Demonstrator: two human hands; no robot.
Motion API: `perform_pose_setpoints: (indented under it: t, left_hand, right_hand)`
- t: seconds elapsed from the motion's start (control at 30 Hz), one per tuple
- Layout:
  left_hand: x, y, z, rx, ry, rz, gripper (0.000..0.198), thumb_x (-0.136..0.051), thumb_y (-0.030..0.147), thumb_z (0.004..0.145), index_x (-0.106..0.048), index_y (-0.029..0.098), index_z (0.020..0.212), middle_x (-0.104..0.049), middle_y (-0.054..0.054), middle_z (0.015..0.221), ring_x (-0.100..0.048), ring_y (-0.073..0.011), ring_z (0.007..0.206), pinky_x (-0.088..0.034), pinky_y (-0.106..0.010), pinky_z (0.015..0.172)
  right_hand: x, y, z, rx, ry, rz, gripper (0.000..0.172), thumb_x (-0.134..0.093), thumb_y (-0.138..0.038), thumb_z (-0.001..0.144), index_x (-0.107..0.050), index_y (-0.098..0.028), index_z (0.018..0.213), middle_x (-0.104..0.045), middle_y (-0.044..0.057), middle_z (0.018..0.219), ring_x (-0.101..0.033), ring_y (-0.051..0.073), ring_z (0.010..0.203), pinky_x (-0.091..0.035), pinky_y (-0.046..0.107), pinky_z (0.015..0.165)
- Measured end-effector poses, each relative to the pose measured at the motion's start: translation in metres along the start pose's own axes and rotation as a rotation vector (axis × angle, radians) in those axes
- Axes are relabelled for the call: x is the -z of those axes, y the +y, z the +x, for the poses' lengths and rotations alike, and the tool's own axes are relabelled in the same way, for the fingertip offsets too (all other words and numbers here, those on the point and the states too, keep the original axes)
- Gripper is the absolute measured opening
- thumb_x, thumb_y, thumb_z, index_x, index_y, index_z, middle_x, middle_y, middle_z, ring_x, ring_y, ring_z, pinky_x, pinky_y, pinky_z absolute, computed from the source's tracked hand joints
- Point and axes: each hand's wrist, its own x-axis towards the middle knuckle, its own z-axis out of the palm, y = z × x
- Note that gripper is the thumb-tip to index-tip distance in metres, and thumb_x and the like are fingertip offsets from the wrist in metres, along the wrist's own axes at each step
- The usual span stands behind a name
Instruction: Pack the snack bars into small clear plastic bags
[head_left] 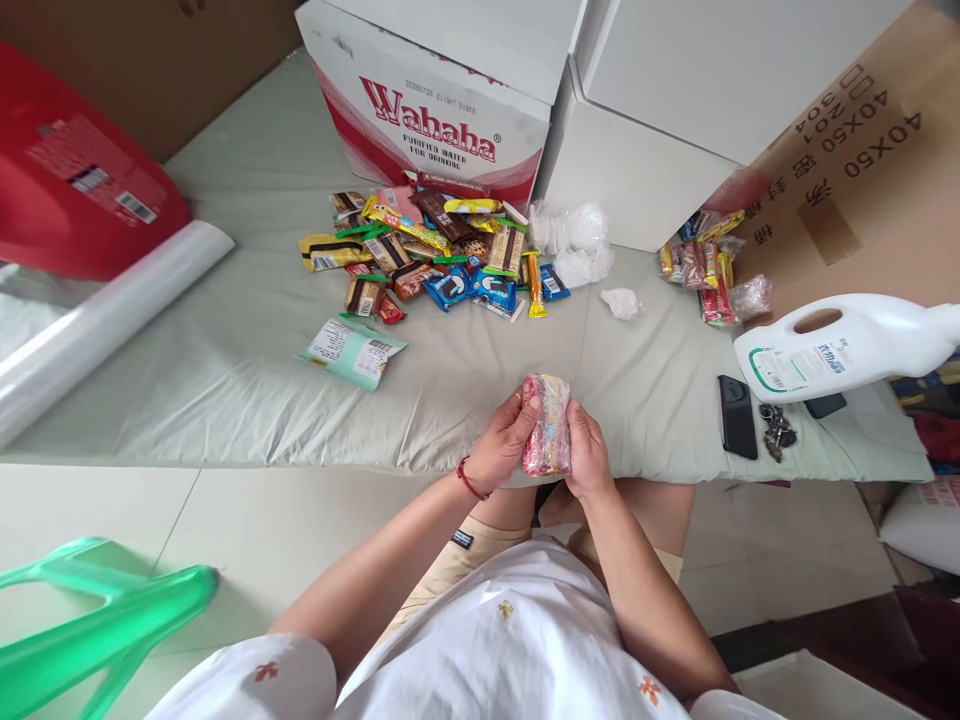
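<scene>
Between my two hands, near the front edge of the cloth-covered surface, is a bundle of snack packets (548, 428) wrapped in clear plastic film. My left hand (504, 440) grips its left side, thumb on the front. Along the right side, my right hand (589, 452) is closed around it, fingers mostly hidden behind. Farther back lies a loose pile of wrapped snack bars (409, 240), with blue packets (480, 288) at its front. Crumpled clear film (577, 240) sits right of the pile, and a smaller crumpled piece (622, 303) lies nearer. A mint-green pouch (352, 352) rests to the left.
A Wahaha box (442, 110) and white boxes (645, 150) stand behind. At right are wrapped snack bundles (709, 265), a white jug (847, 345), a phone (738, 417) and keys (778, 432). A plastic film roll (112, 325) and red container (82, 170) occupy the left, above a green stool (112, 620).
</scene>
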Motion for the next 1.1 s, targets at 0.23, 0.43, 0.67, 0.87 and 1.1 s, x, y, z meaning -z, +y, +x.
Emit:
perform_pose_setpoints:
  t: [0.23,0.43,0.67,0.87,1.1]
  left_hand:
    - [-0.005,-0.003,-0.001,-0.119,0.29,0.211,0.046,-0.058,0.062,0.094,-0.065,0.019,0.106,-0.069,-0.006,0.099,-0.063,-0.0203,0.09,-0.05,-0.032,0.082]
    - [-0.002,-0.001,-0.002,-0.186,0.406,0.471,0.034,-0.056,0.054,0.098,-0.055,0.021,0.09,-0.057,0.0,0.078,-0.051,-0.0155,0.072,-0.04,-0.029,0.07]
    - [0.0,0.002,-0.007,-0.226,0.326,0.44,0.04,-0.049,0.058,0.1,-0.058,0.019,0.101,-0.06,-0.003,0.088,-0.053,-0.0164,0.079,-0.044,-0.031,0.075]
    - [0.001,0.014,-0.013,-0.23,0.234,0.387,0.04,-0.051,0.059,0.099,-0.059,0.02,0.1,-0.059,-0.001,0.083,-0.053,-0.0134,0.072,-0.044,-0.028,0.067]
    - [0.013,0.027,-0.01,-0.07,0.217,-0.011,0.042,-0.07,0.059,0.088,-0.064,0.02,0.102,-0.054,0.004,0.068,-0.044,-0.0075,0.054,-0.032,-0.021,0.046]
  right_hand:
    - [0.014,-0.017,0.0,0.25,0.204,-0.57,0.05,-0.033,-0.055,0.106,-0.069,-0.021,0.098,-0.072,0.011,0.092,-0.065,0.025,0.087,-0.051,0.039,0.083]
    - [0.0,-0.027,-0.024,0.406,-0.099,-0.774,0.056,-0.04,-0.051,0.105,-0.054,-0.014,0.145,-0.059,0.022,0.142,-0.053,0.035,0.132,-0.046,0.054,0.111]
    - [0.002,-0.027,-0.018,0.229,-0.299,-0.628,0.063,-0.035,-0.054,0.106,-0.038,-0.017,0.156,-0.055,0.019,0.148,-0.052,0.033,0.137,-0.044,0.054,0.114]
    - [0.006,-0.028,-0.014,0.122,-0.429,-0.229,0.065,-0.058,-0.056,0.097,-0.046,-0.024,0.152,-0.066,0.014,0.13,-0.065,0.029,0.115,-0.06,0.042,0.087]
    - [0.013,-0.027,-0.015,-0.324,-0.442,0.61,0.049,-0.064,-0.061,0.087,-0.069,-0.02,0.112,-0.072,0.007,0.096,-0.055,0.013,0.064,-0.043,0.021,0.044]
